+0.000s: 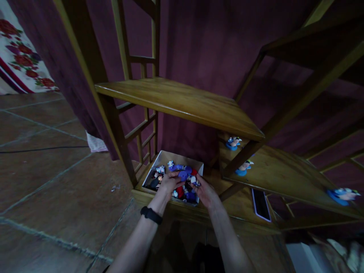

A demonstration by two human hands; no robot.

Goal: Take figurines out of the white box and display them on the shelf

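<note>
A white cardboard box (159, 159) full of several small toy figures sits on the bottom board of a wooden shelf unit. My left hand (170, 182), with a black band on its wrist, reaches into the box and its fingers curl over a purple figure (182, 175). At the box's right side my right hand (205, 192) pinches a small white and blue figure (195, 181). Three blue-based figures stand on the right-hand shelf: one (233, 143) at the back, another (245, 167) nearer, and a third (342, 195) at the far right.
The wooden shelf unit has a broad middle board (182, 100) above the box and upright posts on the left. A phone (261, 204) lies flat on the bottom board to the right of my hands. Tiled floor (51, 170) spreads left; a dark red curtain hangs behind.
</note>
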